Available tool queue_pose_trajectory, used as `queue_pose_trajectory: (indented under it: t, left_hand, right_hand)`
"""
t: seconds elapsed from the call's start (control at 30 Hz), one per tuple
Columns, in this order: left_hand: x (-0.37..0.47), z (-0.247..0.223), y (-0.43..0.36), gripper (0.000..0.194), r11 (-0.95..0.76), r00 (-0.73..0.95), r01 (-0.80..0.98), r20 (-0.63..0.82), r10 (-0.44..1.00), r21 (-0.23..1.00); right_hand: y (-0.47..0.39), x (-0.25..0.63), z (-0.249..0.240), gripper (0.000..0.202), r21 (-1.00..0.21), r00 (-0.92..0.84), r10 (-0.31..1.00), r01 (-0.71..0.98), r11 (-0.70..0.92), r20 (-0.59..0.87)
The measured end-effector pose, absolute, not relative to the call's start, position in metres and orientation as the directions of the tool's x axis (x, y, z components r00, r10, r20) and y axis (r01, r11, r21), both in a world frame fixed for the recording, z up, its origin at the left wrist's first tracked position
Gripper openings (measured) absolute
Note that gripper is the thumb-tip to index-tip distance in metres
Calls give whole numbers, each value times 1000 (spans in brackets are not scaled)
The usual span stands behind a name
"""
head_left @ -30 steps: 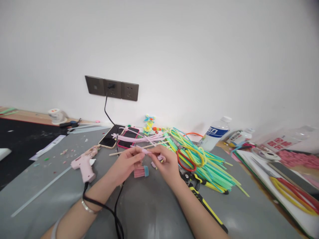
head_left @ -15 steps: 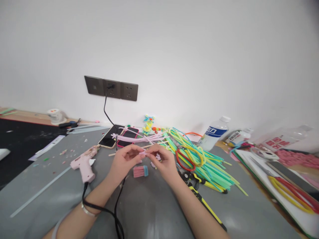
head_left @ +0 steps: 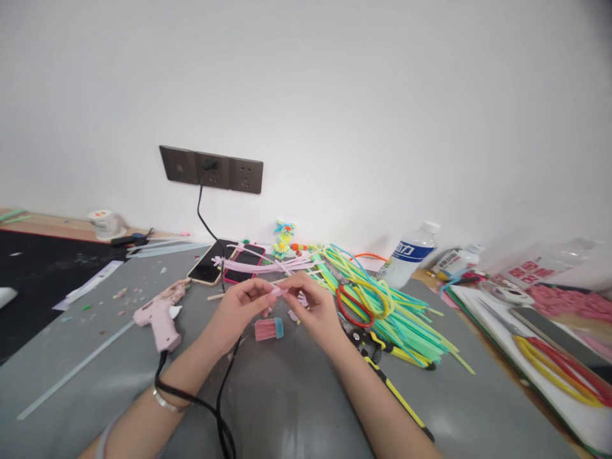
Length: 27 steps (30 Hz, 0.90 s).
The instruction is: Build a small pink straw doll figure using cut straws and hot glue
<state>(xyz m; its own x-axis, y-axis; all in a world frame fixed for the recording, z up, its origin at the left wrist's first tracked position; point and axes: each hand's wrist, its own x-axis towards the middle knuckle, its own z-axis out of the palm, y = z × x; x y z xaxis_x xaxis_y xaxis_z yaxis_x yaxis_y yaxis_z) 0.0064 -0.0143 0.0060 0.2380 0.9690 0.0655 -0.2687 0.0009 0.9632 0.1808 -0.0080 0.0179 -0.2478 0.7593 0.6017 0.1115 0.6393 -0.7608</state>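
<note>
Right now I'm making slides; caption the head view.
Left hand and right hand pinching a small pale-pink piece above a grey table.

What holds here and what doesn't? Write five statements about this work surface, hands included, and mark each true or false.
1. The left hand and right hand both pinch a small pink piece. True.
2. The pink glue gun lies to the right of both hands. False: it lies to the left of them.
3. A black plug sits in the wall socket panel. True.
4. The red-and-yellow-handled scissors are in the right hand. False: they lie at the far right.
5. The transparent bottle with the blue label has no cap. False: a white cap is on it.
</note>
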Motion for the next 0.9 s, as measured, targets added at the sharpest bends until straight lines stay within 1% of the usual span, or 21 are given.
queue_pose_trajectory:
  t: [0.17, 0.3, 0.43, 0.6, 0.67, 0.8, 0.9]
  left_hand:
    - [7, 6, -15, 24, 22, 239, -287, 50, 970, 958]
    - [6, 8, -14, 21, -51, 226, -185, 93, 970, 981]
    - [4, 8, -13, 18, -162, 229, -70, 174, 958, 984]
    - [4, 8, -13, 17, -196, 227, 1, 190, 955, 981]
    - [5, 9, -14, 20, -163, 232, -30, 165, 958, 986]
    - [7, 7, -15, 25, -58, 236, -160, 95, 967, 985]
    - [7, 6, -15, 25, -77, 216, -169, 113, 970, 983]
  right_hand:
    - [-5, 181, 14, 10, -844, -238, 834, 89, 529, 497]
    - [-4, 181, 12, 9, -894, -235, 887, 120, 433, 398]
    - [-4, 182, 15, 9, -882, -245, 891, 193, 431, 381]
    - [-4, 183, 17, 8, -864, -253, 884, 227, 449, 393]
    - [-3, 182, 16, 10, -883, -247, 895, 203, 422, 371]
    - [-3, 181, 14, 18, -942, -208, 934, 112, 317, 290]
    - [-3, 181, 13, 23, -960, -187, 949, 70, 272, 255]
